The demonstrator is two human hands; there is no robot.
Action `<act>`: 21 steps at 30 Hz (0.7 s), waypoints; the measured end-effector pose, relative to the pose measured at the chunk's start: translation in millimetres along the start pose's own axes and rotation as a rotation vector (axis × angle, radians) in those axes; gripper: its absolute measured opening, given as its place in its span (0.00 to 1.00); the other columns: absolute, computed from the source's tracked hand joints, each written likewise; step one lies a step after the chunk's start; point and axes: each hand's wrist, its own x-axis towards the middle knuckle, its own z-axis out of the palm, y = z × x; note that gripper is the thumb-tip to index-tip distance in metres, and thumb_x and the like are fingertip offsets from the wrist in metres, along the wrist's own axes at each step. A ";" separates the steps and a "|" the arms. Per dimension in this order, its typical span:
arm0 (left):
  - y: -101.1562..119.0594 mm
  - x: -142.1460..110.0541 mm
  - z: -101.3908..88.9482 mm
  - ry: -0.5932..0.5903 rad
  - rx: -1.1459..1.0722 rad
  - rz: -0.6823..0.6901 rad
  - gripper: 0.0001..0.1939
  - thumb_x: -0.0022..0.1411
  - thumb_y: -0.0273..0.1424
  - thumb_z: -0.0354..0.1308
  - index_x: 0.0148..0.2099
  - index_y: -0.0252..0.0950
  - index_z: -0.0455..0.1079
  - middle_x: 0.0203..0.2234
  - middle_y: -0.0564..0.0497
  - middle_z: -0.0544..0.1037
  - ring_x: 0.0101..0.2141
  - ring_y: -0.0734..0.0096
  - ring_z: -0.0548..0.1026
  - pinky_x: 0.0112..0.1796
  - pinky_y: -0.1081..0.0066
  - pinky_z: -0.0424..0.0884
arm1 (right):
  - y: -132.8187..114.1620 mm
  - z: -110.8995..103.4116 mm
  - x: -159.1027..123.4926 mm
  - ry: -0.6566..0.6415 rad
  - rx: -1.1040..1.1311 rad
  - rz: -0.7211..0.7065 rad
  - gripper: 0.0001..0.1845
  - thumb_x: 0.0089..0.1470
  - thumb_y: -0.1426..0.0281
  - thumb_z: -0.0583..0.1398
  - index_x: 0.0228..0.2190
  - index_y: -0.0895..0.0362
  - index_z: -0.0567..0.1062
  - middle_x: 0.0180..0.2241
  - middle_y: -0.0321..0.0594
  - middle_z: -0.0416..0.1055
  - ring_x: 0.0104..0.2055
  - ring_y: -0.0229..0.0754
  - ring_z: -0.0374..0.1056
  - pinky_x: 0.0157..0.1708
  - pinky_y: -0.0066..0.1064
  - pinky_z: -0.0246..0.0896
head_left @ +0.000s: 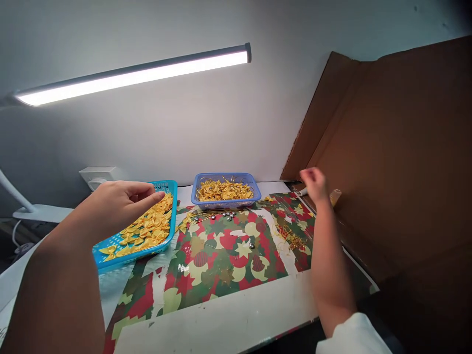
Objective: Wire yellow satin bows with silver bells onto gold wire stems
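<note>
In the head view, the hands are well apart. The left hand [118, 204] is raised over a teal basket [173, 216] of yellow bows [151, 223], which lie just beyond and below its fingertips. Its thumb and fingers are drawn close together; whether they grip anything, I cannot tell. The right hand [315, 184] is near the cardboard [391, 147], well away from the bows, its fingers too blurred to tell their state. Between the hands, farther back, a blue basket [225, 203] holds gold pieces [223, 189]. Gold threads [291, 238] lie left of the right forearm.
</note>
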 end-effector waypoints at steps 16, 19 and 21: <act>1.4 -10.8 -12.7 0.032 -0.207 -0.020 0.23 0.60 0.45 0.51 0.20 0.37 0.51 0.17 0.58 0.49 0.20 0.77 0.50 0.22 0.74 0.50 | -89.8 105.1 -85.2 -0.987 -0.511 -0.254 0.16 0.61 0.65 0.58 0.49 0.57 0.70 0.50 0.45 0.69 0.47 0.44 0.69 0.45 0.41 0.68; 1.9 -11.6 -13.7 0.060 -0.231 -0.029 0.23 0.60 0.43 0.52 0.20 0.37 0.52 0.17 0.58 0.49 0.20 0.77 0.50 0.22 0.74 0.50 | -98.9 92.6 -86.9 -0.936 -0.391 -0.326 0.14 0.60 0.66 0.60 0.46 0.58 0.72 0.47 0.46 0.70 0.46 0.45 0.70 0.46 0.41 0.68; 3.7 -12.6 -14.3 0.070 -0.250 -0.022 0.22 0.60 0.43 0.53 0.20 0.37 0.52 0.16 0.58 0.49 0.20 0.77 0.50 0.22 0.74 0.50 | -111.4 84.0 -95.2 -0.896 -0.231 -0.427 0.15 0.56 0.65 0.62 0.44 0.58 0.73 0.46 0.48 0.72 0.49 0.49 0.69 0.49 0.41 0.65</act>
